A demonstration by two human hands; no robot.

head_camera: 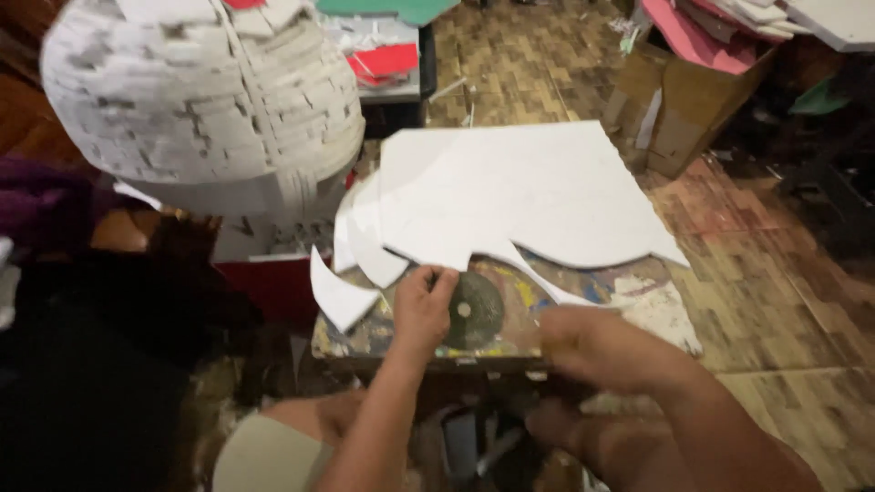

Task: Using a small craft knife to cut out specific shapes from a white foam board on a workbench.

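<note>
My left hand point(422, 305) rests on a paint-stained board point(510, 323) and touches the left edge of a dark round disc point(474, 310) with a pale centre hole. The fingers curl against the disc's rim. My right hand point(583, 342) is blurred, hovering over the board's right front part; whether it holds anything cannot be told. A large white foam sheet point(519, 191) with cut, curved edges lies over the far part of the board. Smaller white offcuts point(342, 296) lie at its left.
A big white dome built of small foam blocks point(200, 100) stands at the back left. A cardboard box point(679, 109) with pink and white sheets stands at the back right. Red and green sheets point(383, 59) lie on a far table. The floor is wooden parquet point(775, 273).
</note>
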